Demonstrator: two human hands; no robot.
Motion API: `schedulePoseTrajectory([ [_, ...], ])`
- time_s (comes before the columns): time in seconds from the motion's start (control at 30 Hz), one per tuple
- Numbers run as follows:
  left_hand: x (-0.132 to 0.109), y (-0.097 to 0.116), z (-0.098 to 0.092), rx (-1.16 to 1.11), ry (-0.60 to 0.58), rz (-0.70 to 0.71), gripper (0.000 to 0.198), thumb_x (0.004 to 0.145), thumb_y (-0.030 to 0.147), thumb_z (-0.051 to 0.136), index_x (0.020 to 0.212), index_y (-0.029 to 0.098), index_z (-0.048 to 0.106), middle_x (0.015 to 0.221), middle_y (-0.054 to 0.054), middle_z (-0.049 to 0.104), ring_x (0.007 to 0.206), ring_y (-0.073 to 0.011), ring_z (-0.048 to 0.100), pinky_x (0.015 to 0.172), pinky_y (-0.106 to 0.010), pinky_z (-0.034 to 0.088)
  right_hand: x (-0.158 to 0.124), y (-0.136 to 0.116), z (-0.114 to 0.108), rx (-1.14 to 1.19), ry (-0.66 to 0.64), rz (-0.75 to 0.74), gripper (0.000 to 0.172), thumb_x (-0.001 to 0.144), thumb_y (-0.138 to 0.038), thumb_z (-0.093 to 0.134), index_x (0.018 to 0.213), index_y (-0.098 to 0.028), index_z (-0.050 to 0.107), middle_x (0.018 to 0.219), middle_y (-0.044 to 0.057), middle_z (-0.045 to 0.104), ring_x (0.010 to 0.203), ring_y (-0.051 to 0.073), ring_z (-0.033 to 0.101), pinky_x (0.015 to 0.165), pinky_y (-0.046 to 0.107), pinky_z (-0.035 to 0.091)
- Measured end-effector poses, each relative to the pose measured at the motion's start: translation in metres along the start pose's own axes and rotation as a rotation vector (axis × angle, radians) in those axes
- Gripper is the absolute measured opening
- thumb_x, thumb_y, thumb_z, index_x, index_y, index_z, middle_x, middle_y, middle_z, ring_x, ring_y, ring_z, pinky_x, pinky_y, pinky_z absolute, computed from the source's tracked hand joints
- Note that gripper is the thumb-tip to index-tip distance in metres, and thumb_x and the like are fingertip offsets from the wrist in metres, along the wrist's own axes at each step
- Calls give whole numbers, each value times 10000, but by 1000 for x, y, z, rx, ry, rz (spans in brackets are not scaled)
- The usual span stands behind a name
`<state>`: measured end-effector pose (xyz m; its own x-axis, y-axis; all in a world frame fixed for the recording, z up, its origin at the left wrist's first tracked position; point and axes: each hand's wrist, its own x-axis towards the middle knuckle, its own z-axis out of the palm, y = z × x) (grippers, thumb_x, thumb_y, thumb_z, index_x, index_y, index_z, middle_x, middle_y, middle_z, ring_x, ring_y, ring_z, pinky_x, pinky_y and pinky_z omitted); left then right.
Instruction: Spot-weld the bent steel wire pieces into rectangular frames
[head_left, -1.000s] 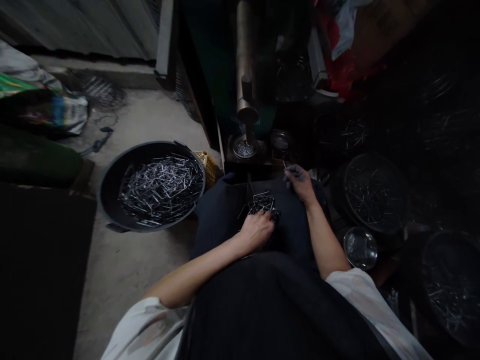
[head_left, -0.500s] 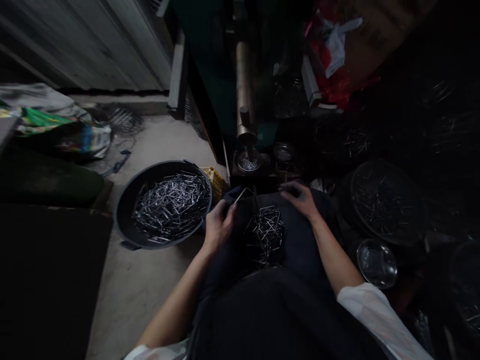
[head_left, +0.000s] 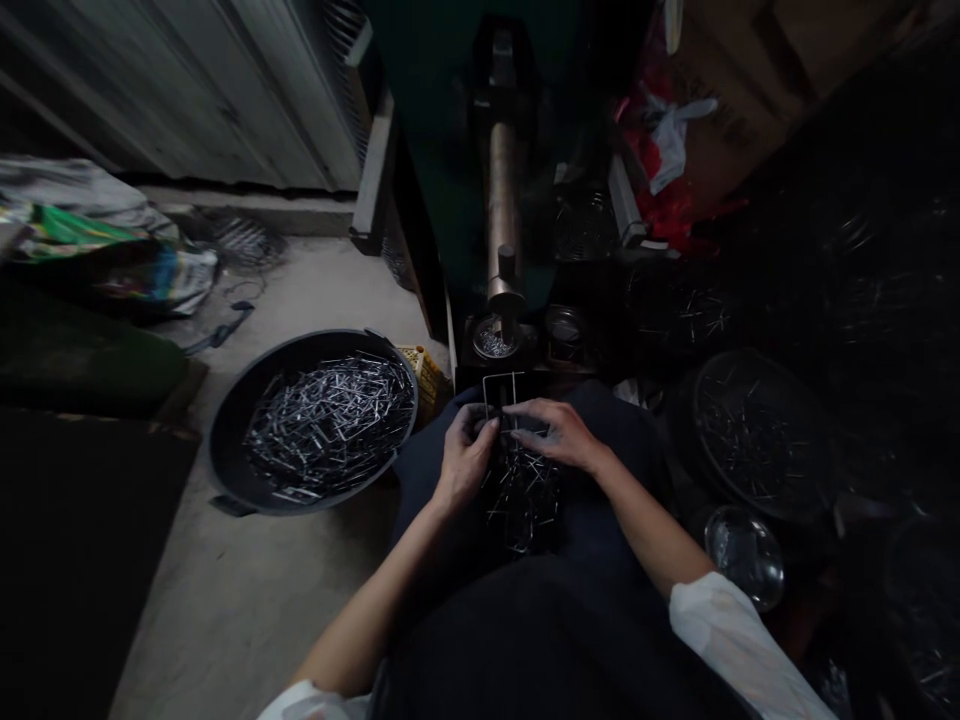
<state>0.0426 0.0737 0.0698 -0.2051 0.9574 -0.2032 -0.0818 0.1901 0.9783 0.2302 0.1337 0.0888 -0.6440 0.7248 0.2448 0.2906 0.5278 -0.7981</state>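
Pins of bent wire (head_left: 521,500) lie heaped on the person's dark lap (head_left: 442,525). Left hand (head_left: 465,462) curls around a squared wire piece (head_left: 485,395), gripping its lower end. Right hand (head_left: 559,435) reaches across, its fingertips (head_left: 517,410) on that piece or just beside it; the dark hides which. Directly ahead stands a small press (head_left: 502,200) with a brass column. At left, a black basin (head_left: 225,470) holds many more pins (head_left: 326,425) on the concrete floor (head_left: 225,600).
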Motion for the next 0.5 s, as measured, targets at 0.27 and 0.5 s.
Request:
schedulePoseTrajectory([
  [0.27, -5, 13, 3, -199, -38, -63, 445, 816, 426, 749, 1170, 178, 643, 855, -13, 675, 584, -94, 553, 543, -210, 468, 4, -3, -6, 27, 10, -62, 394, 912, -287, 711, 1304, -277, 673, 1189, 56, 747, 1073, 204, 712, 968, 352, 537],
  [0.5, -4, 25, 8, -287, -57, -56, 441, 827, 402, 748, 1182, 173, 621, 626, 47, 597, 460, -81, 509, 454, -183, 422, 10, -3, -14, 59, 10, -68, 380, 908, -358, 715, 1274, -258, 687, 1169, 64, 753, 1061, 205, 714, 965, 350, 537],
])
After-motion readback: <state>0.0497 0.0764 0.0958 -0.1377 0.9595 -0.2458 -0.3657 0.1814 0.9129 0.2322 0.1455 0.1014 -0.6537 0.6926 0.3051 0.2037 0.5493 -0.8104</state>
